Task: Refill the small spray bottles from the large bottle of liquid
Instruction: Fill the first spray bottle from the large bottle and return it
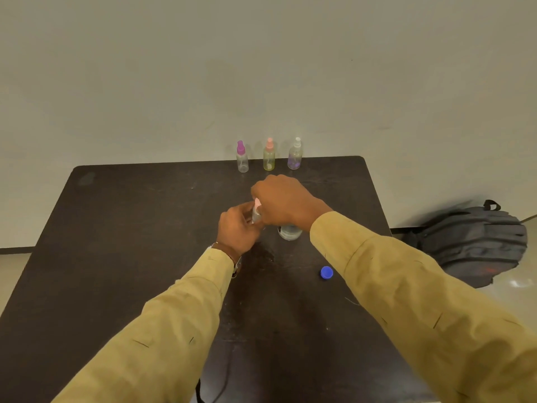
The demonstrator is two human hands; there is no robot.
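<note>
a dark table (pixel 130 257) carries a purple-capped bottle (pixel 242 158), a pink-capped bottle (pixel 269 157) and a white-capped bottle (pixel 295 155), all upright along its far edge. a blue cap (pixel 326 272) lies toward the right edge, and a grey backpack (pixel 476 242) sits on the floor beyond. near the table's middle, the left hand (pixel 238 228) grips the held spray bottle (pixel 256 215), which stands upright. the right hand (pixel 283 202) curls over its pink top and hides most of the large bottle (pixel 289 232).
</note>
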